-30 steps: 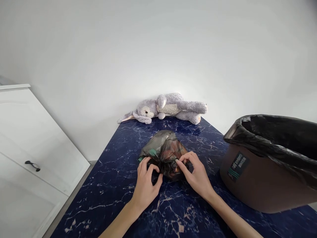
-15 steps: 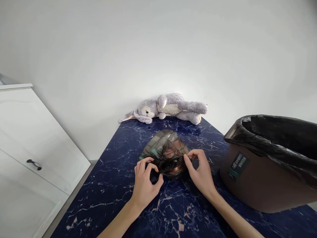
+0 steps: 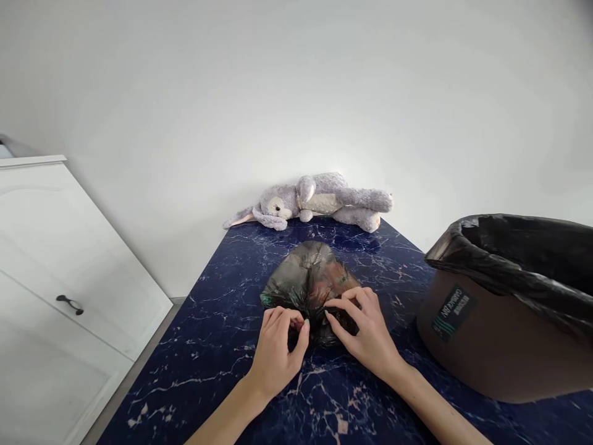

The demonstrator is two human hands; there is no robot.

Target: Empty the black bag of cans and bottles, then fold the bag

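Note:
A thin black garbage bag (image 3: 308,272) lies on the blue marbled table, bunched together at its near side. Greenish and reddish contents show faintly through the film; I cannot make out what they are. My left hand (image 3: 280,349) pinches the gathered plastic at the near left, thumb against fingertips. From the right, my right hand (image 3: 364,327) pinches the bag just beside the gather, its fingers curled. The two hands are close together, with the dark bunched plastic between them.
On the right stands a brown garbage bin (image 3: 500,346) with a black liner folded over its rim. A grey plush rabbit (image 3: 319,201) lies on its side at the table's far end, against the wall. Left of the table (image 3: 194,377) is a white cabinet (image 3: 69,259).
My right hand has moved left and down, closer to my left hand. The bag's plastic is drawn tighter into the gather. The view has shifted slightly.

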